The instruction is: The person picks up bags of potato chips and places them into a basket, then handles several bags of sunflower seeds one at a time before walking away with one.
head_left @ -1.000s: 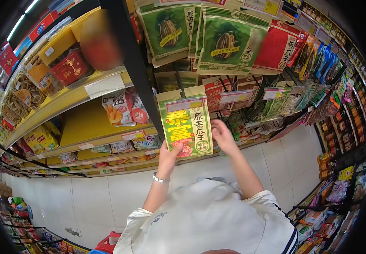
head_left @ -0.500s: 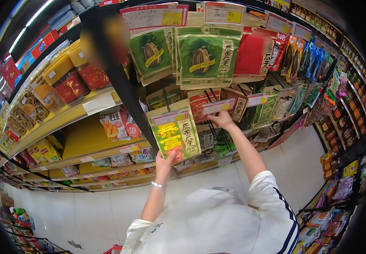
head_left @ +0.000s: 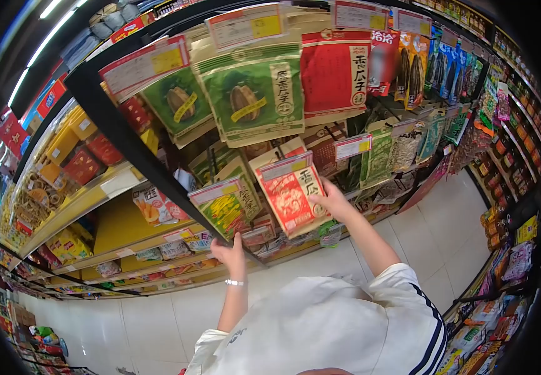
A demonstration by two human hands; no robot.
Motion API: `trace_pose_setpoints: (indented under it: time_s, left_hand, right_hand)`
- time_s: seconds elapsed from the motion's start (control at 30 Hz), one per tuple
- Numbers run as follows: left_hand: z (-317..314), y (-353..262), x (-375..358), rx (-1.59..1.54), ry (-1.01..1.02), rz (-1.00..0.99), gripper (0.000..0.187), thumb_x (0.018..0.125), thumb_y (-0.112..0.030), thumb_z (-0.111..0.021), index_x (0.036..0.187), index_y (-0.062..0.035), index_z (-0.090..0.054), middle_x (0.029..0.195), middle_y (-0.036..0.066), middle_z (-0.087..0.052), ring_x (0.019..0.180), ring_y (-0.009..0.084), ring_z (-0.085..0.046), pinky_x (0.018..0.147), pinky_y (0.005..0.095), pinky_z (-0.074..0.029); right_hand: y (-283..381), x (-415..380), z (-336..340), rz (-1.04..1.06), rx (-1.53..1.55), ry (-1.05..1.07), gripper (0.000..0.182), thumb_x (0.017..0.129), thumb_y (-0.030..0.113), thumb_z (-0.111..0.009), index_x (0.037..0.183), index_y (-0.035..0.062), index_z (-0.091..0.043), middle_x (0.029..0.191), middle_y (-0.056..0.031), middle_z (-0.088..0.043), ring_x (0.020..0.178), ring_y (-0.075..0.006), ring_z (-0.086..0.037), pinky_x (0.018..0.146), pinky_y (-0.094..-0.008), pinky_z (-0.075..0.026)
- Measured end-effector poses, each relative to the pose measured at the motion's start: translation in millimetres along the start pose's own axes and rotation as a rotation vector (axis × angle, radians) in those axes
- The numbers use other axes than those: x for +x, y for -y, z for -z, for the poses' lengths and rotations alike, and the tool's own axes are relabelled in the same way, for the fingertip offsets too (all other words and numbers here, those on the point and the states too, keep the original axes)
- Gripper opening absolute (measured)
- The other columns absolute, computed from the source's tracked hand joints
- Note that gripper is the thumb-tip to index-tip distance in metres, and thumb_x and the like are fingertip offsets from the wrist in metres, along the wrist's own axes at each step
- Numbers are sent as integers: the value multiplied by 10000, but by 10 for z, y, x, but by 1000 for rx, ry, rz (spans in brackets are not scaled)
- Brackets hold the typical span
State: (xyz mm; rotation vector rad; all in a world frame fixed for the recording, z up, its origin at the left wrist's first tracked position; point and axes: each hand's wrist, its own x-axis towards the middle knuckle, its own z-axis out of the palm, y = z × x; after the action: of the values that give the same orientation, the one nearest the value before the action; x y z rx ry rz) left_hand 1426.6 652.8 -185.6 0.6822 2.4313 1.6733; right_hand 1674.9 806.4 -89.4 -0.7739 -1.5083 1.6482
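In the head view my right hand (head_left: 335, 201) grips the right edge of a red seed packet (head_left: 287, 203), its thumb across the front. That packet is tilted outward from the rack, with a price tag (head_left: 285, 165) over its top. My left hand (head_left: 229, 252) is open just below a green and yellow seed packet (head_left: 223, 209), thumb apart from the fingers. This packet hangs at a slant behind a price tag of its own. No held thing shows in the left hand.
Larger green seed packets (head_left: 245, 94) and a red one (head_left: 336, 75) hang above. A black rack post (head_left: 139, 156) slants past on the left, beside yellow shelves (head_left: 117, 219) of snacks. Pale floor tiles (head_left: 158, 325) lie below; more shelves stand at right.
My left hand has let go of the green and yellow packet and dropped slightly. My right hand has moved down from the tag and taken the red packet, pulling it outward. The view has shifted.
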Motion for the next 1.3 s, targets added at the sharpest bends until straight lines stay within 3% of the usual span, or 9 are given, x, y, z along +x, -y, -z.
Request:
trace_pose_setpoints:
  time_s: [0.1, 0.2, 0.3, 0.5, 0.63, 0.73, 0.9, 1.1, 1.3]
  left_hand:
    - [-75, -172, -288, 197, -125, -4, 683, 785, -196, -714, 1267, 37, -289, 1126, 155, -406, 953, 244, -448, 886, 388, -395]
    - [-122, -516, -540, -674, 430, 60, 620, 826, -117, -646, 1310, -19, -270, 1150, 140, -445, 1055, 215, -471, 940, 344, -392]
    - [-265, -856, -590, -766, 695, -74, 542, 840, -138, -644, 1286, -29, -356, 1262, 140, -463, 1145, 175, -471, 957, 322, -400]
    - [-410, -1040, -542, -587, 674, 125, 421, 815, -144, -696, 1162, 6, -509, 1079, 78, -613, 961, 148, -581, 864, 294, -461]
    - [-558, -938, -334, -559, 583, 40, 414, 797, -134, -713, 1127, 27, -521, 1068, 97, -620, 954, 142, -584, 842, 279, -467]
    - [-739, -894, -120, -526, 501, -44, 429, 776, -155, -737, 1104, 31, -532, 1049, 90, -631, 919, 144, -592, 825, 278, -470]
    - [-1021, -885, 167, -424, 435, -65, 467, 758, -185, -761, 1096, 43, -532, 1039, 94, -636, 909, 139, -597, 812, 268, -464]
    - [-992, -954, -15, -282, 464, 132, 479, 808, -153, -709, 1163, 58, -466, 1103, 113, -598, 945, 178, -577, 828, 298, -450]
    - [-766, -819, -618, -128, 520, 73, 707, 809, -55, -639, 1342, 86, -196, 1272, 221, -438, 1080, 245, -511, 868, 299, -441]
  right_hand:
    - [-176, -175, -48, -43, 160, -1, 547, 817, 129, -682, 1268, -10, -405, 1141, -81, -565, 1029, -137, -543, 898, -297, -452]
    - [-165, -255, -113, -37, 236, 19, 539, 818, 126, -682, 1264, -7, -410, 1154, -79, -559, 1040, -133, -536, 907, -294, -445]
    - [-255, -244, -163, -27, 256, 28, 534, 820, 136, -684, 1260, -3, -416, 1157, -76, -553, 1044, -130, -529, 917, -292, -437]
    - [-274, -16, 186, 183, 36, -36, 466, 800, 63, -665, 1203, 3, -439, 1088, -82, -550, 989, -148, -545, 824, -290, -487]
    - [-197, 293, 817, 435, -599, -602, 481, 808, 107, -651, 1217, -9, -424, 1146, -181, -486, 1061, -295, -521, 790, -350, -492]
    - [-306, 560, 1159, 390, -973, -443, 532, 805, 171, -670, 1244, -5, -426, 1213, -205, -463, 1128, -334, -478, 819, -394, -471]
    - [-146, 711, 1279, 80, -625, -23, 555, 761, 258, -724, 1202, 7, -501, 1164, -195, -564, 1091, -335, -537, 920, -388, -414]
    - [-207, 465, 1107, 145, -746, -298, 629, 774, 264, -722, 1261, 9, -418, 1138, -157, -590, 1021, -290, -591, 867, -360, -454]
    - [-259, 38, 1079, 208, -158, -122, 534, 812, 160, -677, 1249, -10, -422, 1059, -106, -608, 981, -147, -568, 866, -302, -449]
